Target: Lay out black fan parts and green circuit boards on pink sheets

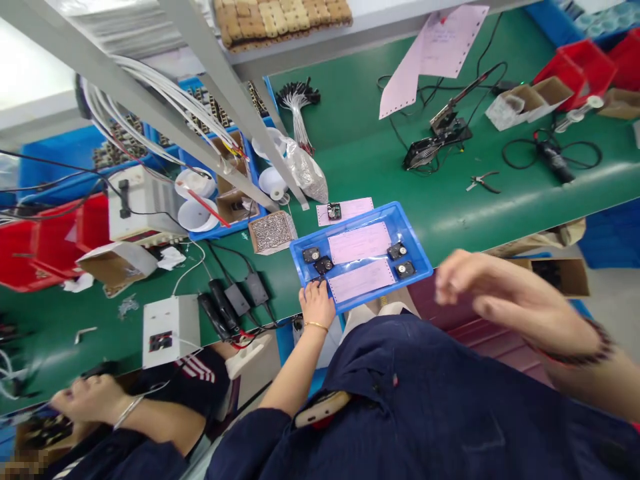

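A shallow blue tray (423, 257) sits at the front edge of the green table, its near side out over my lap. Inside are two pink paper slips (360, 243) and several small black square modules, each with a pale round centre, such as this module (405, 269). My left hand (318, 303) grips the tray's near left corner, fingers over the rim; a dark bit shows at the fingertips, too small to name. To the right of the tray, my right hand (493, 287) is in the air, slightly blurred, fingers loosely bent and thumb apart, with nothing visible in it.
Behind the tray, a circuit board (334, 211) lies on pink paper. A box of small screws (273, 232), power adapters (245, 297) and a white box (170, 327) stand left. Pliers (483, 182) and a black electric screwdriver (555, 160) lie right. A co-worker's hand (95, 400) is lower left.
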`<state>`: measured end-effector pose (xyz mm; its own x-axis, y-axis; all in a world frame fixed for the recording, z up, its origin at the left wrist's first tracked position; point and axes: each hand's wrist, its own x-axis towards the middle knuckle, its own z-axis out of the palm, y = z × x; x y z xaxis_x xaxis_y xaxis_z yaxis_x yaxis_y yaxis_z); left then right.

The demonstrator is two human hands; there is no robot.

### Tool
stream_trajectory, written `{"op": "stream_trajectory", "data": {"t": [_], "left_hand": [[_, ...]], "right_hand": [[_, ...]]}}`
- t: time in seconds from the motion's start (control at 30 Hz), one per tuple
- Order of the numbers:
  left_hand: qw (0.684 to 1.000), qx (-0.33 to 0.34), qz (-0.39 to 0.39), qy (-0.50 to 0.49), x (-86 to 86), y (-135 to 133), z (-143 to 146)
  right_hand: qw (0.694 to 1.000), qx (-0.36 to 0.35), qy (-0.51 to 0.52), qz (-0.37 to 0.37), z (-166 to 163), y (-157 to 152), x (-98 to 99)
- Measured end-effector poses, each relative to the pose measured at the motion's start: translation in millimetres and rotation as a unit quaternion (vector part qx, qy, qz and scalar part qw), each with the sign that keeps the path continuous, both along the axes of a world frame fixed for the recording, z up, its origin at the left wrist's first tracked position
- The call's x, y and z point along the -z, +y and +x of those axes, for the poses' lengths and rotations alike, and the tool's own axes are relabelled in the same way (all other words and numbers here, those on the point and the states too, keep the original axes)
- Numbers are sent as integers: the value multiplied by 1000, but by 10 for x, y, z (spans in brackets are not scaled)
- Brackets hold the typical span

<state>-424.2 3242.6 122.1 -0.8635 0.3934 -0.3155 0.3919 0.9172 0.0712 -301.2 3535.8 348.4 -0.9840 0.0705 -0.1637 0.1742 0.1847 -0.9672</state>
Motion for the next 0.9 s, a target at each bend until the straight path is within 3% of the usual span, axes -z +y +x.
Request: {"op": "stream_trajectory", "data": {"t": [0.07,0.13,0.2,0.3,0.4,0.63,0.77,0.9], "left_hand": [[1000,1,16,1,-34,-30,81],[999,5,32,-7,-51,-69,161],[998,15,47,-30,-55,-123,239],[995,38,63,-71,-44,-246,346],[993,38,56,-98,-19,-417,446],[996,-22,28,-87,0,-748,650],[995,-48,19,-90,-47,-729,749],[991,-66,-5,-118,-56,-611,830]], "right_hand": [[997,42,-60,-16,-338,24,507],[973,120,-186,69,-669,61,1110],[939,124,-275,166,-938,84,1636],[911,95,-319,242,-1222,66,2114],[899,94,-328,276,-1433,34,2323],[863,102,-356,344,-1740,53,2577],[848,109,-359,375,-1788,-38,2618],[852,92,-358,371,-1795,-138,2645]]}}
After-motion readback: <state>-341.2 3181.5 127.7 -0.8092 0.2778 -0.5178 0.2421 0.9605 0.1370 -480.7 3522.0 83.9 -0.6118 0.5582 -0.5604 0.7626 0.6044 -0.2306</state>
